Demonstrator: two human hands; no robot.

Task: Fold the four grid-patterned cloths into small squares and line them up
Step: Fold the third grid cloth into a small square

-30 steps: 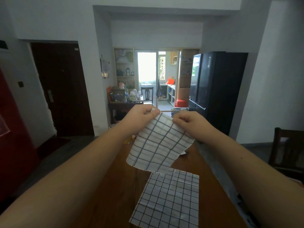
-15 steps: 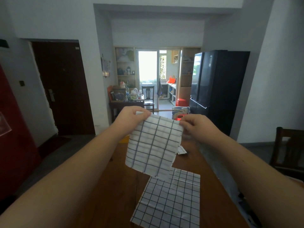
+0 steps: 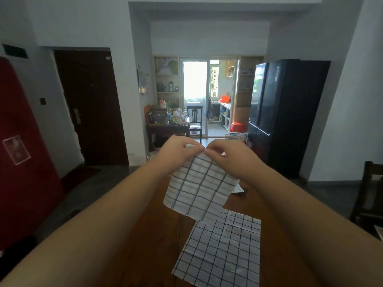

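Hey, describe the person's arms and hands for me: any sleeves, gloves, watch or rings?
Both are bare. The left forearm and right forearm show no sleeve up to the frame edge, and neither wrist carries a watch or band. The left hand and right hand are ungloved, with no ring visible.

From where I stand I count two grid-patterned cloths for certain: one raised cloth (image 3: 199, 187) and one flat cloth (image 3: 221, 251), on a single worktop (image 3: 149, 235). One small white scrap (image 3: 237, 189) shows past the raised one; whether it is a third cloth I cannot tell. There are two grips, the left grip (image 3: 180, 154) and the right grip (image 3: 228, 156), both pinching that one raised cloth. Round the room there are two chairs, the far chair (image 3: 194, 119) at the back and the near chair (image 3: 371, 193) at the right edge, plus one black fridge (image 3: 286, 112), one dark door (image 3: 91, 108) and one cluttered side table (image 3: 167, 129).
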